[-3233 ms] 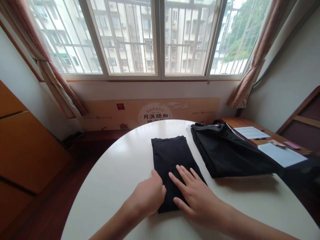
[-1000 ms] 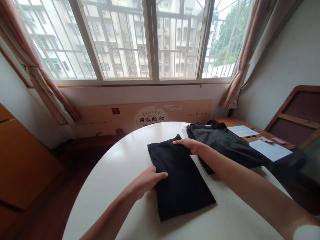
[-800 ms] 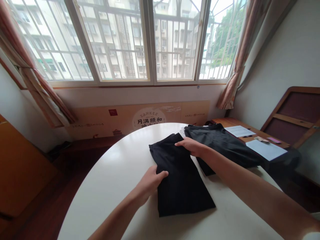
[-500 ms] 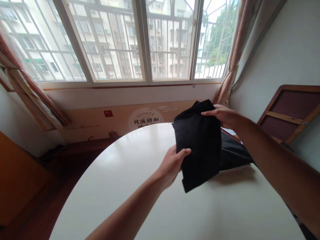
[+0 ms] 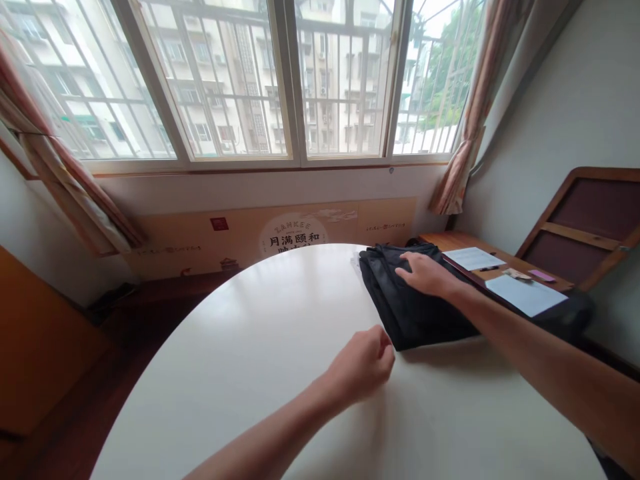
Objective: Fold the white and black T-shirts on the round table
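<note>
A pile of folded black cloth [image 5: 425,317], which looks like clothing, lies at the right side of the round white table [image 5: 240,373]. On its upper face rests my right hand [image 5: 425,275], open, with its fingers spread and its palm turned down. My left hand [image 5: 363,363] is curled into a loose fist just off the near left corner of the pile, low over the tabletop. Nothing shows in those fingers. A bit of clear plastic [image 5: 356,262] sticks out at the pile's far left edge.
Behind the pile on the right, a wooden desk [image 5: 435,239] carries white papers [image 5: 525,295], a pen [image 5: 493,268] and a pink item [image 5: 543,276]. A wood-framed panel [image 5: 590,227] leans on the right wall. Barred windows and curtains [image 5: 463,167] stand ahead.
The black cloth held up between both hands is now down on the pile. My right hand has let go and lies flat on it; my left hand has come off and curled up.
</note>
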Action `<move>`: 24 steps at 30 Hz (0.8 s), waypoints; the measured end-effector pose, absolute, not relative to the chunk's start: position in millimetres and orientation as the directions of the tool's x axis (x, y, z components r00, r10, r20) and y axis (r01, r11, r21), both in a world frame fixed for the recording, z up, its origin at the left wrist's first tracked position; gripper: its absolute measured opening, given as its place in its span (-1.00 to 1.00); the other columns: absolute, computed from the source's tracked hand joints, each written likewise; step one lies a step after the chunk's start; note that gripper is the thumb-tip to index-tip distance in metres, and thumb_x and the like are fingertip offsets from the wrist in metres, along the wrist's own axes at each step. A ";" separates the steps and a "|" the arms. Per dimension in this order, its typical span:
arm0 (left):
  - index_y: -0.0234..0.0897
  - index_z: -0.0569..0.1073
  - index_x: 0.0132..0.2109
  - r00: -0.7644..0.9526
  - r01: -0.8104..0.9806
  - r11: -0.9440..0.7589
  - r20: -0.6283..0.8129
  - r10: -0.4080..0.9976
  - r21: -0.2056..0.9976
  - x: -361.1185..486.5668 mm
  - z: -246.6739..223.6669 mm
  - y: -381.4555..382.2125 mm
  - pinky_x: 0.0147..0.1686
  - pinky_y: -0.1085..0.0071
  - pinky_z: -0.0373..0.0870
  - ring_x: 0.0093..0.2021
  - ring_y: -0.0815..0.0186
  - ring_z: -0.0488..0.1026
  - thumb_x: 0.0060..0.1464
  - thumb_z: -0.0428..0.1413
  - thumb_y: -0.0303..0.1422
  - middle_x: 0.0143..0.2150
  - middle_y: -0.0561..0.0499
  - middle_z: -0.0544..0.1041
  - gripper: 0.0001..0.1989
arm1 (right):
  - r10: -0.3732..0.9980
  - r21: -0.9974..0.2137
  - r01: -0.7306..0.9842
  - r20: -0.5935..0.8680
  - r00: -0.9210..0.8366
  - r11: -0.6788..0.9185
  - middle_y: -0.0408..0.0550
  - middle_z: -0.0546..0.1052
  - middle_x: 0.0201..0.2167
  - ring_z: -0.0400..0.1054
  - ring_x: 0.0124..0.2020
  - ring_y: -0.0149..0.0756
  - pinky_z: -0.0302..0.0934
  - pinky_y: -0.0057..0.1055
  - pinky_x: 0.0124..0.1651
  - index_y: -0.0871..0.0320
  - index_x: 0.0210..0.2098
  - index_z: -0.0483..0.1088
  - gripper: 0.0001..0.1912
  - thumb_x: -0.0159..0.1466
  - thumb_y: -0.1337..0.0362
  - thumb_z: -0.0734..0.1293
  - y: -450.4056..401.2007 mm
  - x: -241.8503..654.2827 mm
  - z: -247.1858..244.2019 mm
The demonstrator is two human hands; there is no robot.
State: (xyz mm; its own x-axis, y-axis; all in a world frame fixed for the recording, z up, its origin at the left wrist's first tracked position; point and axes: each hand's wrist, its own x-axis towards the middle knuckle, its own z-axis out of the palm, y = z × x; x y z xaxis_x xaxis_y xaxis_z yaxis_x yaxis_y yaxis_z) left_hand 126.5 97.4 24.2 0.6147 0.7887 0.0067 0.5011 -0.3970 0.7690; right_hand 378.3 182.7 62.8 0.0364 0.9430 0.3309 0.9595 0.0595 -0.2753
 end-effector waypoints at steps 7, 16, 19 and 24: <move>-0.17 0.13 -0.41 0.700 0.660 -0.648 0.003 0.714 0.381 42.1 25.2 89.7 -0.34 0.33 0.24 -0.38 0.26 0.35 0.19 -0.01 -0.39 -0.39 -0.01 0.46 -0.78 | 0.815 -0.352 0.738 0.183 -0.549 0.576 -0.08 0.57 -0.45 0.40 -0.45 -0.28 0.06 -0.39 -0.36 0.11 -0.36 0.41 -0.78 0.41 0.26 0.22 79.6 243.7 10.7; -0.20 0.37 -0.30 0.768 0.603 -0.715 -0.015 0.640 0.354 19.4 30.4 81.8 -0.10 0.23 0.44 -0.21 0.16 0.47 0.15 0.08 -0.34 -0.25 -0.07 0.53 -0.94 | 0.789 -0.272 0.741 0.231 -0.570 0.615 -0.01 0.53 -0.40 0.41 -0.32 -0.19 0.23 -0.28 -0.19 0.12 -0.36 0.42 -0.78 0.36 0.33 0.19 66.1 235.9 -23.0; -0.28 0.47 0.11 0.749 0.603 -0.678 -0.004 0.663 0.421 10.5 35.2 84.7 0.20 0.11 0.39 0.11 0.02 0.47 0.13 0.20 -0.17 0.11 -0.21 0.55 -0.55 | 0.783 -0.327 0.712 0.286 -0.553 0.622 0.20 0.57 0.05 0.42 0.10 0.01 0.28 -0.06 0.19 0.19 0.08 0.49 -0.66 0.39 0.23 0.24 71.0 243.5 -24.3; -0.37 -0.04 0.56 0.735 0.656 -0.639 -0.152 0.660 0.401 0.2 31.6 96.9 0.53 -0.05 -0.21 0.57 -0.09 -0.10 0.21 0.16 0.03 0.58 -0.25 -0.02 0.00 | 0.761 -0.379 0.682 0.105 -0.640 0.625 0.26 0.02 0.54 -0.13 0.55 0.11 -0.26 0.11 0.55 0.31 0.55 -0.07 -0.12 0.46 -0.09 0.21 83.7 257.9 -23.4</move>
